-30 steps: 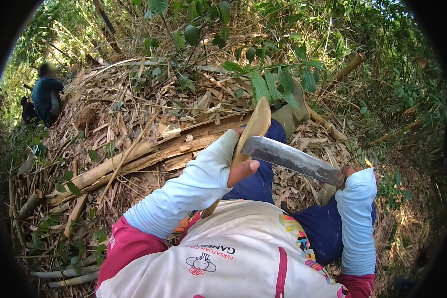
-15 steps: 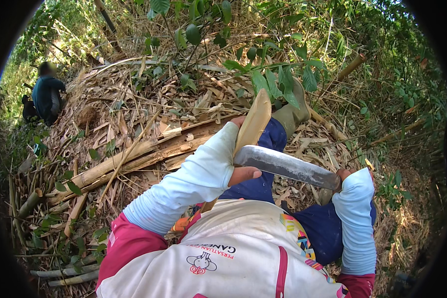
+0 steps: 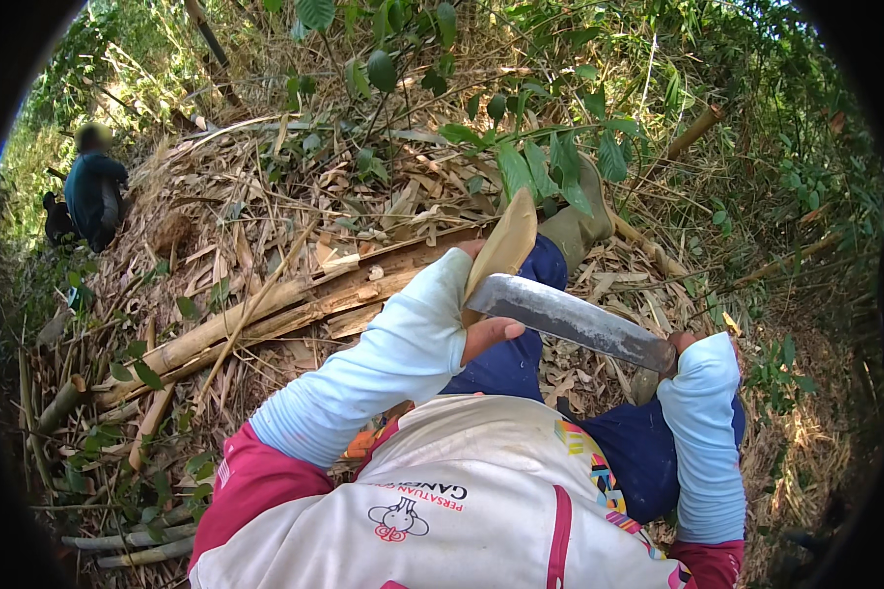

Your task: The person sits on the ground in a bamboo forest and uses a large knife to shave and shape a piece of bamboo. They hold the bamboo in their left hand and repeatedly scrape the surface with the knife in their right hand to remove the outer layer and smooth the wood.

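A pale, flat piece of split bamboo or wood (image 3: 504, 245) with a pointed upper end is gripped in my left hand (image 3: 488, 339). My fingers wrap behind it and the thumb points right; a light blue sleeve covers the palm. In my right hand (image 3: 688, 348) is a machete (image 3: 570, 317), its grip mostly hidden by the fingers. The broad grey blade reaches left, its tip end lying against or just in front of the pale piece, above my left thumb; exact contact is unclear. The lower part of the piece is hidden behind my left hand and sleeve.
Split bamboo poles (image 3: 255, 319) lie at left on a slope of dry bamboo sheaths (image 3: 403, 196). My boot (image 3: 581, 221) rests beyond the blade. A leafy branch (image 3: 560, 167) hangs over it. A person (image 3: 96, 194) sits at far left. A cut stump (image 3: 695, 133) juts at right.
The pale piece has shifted slightly down and tilted in my left hand. The machete's tip end has risen a little, while my right hand stays almost in place.
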Motion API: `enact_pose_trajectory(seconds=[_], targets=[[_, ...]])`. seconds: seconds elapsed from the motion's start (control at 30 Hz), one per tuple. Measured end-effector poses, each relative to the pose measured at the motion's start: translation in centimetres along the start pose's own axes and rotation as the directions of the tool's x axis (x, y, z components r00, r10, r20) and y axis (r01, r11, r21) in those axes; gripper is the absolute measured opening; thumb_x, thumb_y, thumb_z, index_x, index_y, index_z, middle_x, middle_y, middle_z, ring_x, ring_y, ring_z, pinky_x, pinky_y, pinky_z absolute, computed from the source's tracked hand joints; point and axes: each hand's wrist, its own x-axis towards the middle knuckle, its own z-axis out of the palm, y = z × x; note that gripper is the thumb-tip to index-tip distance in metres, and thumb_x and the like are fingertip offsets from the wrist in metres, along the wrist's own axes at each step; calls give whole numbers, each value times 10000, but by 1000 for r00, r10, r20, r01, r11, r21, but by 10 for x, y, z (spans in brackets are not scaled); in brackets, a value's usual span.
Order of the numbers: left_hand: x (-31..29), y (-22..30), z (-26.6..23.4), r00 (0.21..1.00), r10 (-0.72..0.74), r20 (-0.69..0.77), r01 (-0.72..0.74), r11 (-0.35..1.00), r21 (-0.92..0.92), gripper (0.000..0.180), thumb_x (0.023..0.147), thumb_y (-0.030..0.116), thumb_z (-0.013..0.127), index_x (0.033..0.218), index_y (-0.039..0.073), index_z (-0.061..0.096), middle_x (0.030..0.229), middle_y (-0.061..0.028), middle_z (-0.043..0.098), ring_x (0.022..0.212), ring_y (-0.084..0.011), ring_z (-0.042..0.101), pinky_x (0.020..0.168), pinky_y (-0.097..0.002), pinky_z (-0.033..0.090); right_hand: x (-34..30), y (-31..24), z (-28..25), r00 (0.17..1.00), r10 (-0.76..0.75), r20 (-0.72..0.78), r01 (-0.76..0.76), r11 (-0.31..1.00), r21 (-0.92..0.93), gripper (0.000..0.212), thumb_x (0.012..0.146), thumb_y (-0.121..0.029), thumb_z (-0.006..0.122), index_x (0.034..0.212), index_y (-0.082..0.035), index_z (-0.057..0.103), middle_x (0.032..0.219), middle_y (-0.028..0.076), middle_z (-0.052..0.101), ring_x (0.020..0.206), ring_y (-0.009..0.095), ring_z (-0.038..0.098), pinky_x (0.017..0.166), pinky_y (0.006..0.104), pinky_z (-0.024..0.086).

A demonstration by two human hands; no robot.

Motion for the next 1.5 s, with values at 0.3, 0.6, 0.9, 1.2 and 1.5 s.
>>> enact_pose_trajectory(seconds=[0.3, 0.6, 0.9, 1.2, 1.5], targets=[[4, -5, -6, 999, 29, 36, -29, 1000, 6, 875, 731, 203, 842, 1409, -1, 328, 1244, -195, 565, 1148, -279, 561, 981, -367, 440, -1, 0, 2, 1000, -6, -28, 9, 995, 98, 286, 615, -19, 712, 890, -83, 664, 745, 132, 588, 736, 333, 576, 661, 421, 452], [5, 15, -19, 991, -27, 130, 4, 985, 174, 928, 684, 152, 858, 1429, 27, 320, 1265, -200, 556, 1147, -308, 571, 989, -374, 443, -1, 10, 8, 986, -146, -79, 141, 988, -56, 323, 547, -95, 737, 867, -98, 695, 637, 68, 538, 660, 282, 527, 619, 396, 416], [5, 26, -24, 973, -9, 229, -59, 955, 290, 932, 713, 261, 863, 1431, 23, 320, 1222, -167, 578, 1113, -267, 578, 948, -343, 447, -1, 0, 2, 987, -131, -93, 132, 991, -2, 261, 573, -80, 701, 831, -104, 674, 640, 75, 539, 663, 297, 524, 672, 415, 404], [1, 15, -15, 988, 56, 143, -95, 955, 280, 836, 760, 273, 835, 1399, 6, 368, 1167, -171, 601, 1073, -259, 593, 933, -347, 455, -4, 1, 4, 999, -19, -45, 20, 1000, 13, 240, 600, -117, 709, 831, -104, 645, 652, 84, 565, 673, 311, 547, 716, 431, 411], [-2, 11, -6, 991, -118, 70, 97, 962, 256, 705, 766, 282, 839, 1287, -8, 464, 1049, -96, 623, 962, -158, 576, 862, -301, 472, -5, 0, -2, 999, 3, -44, -1, 1000, 30, 229, 608, -114, 704, 825, -111, 629, 648, 74, 551, 662, 295, 538, 706, 424, 391]])
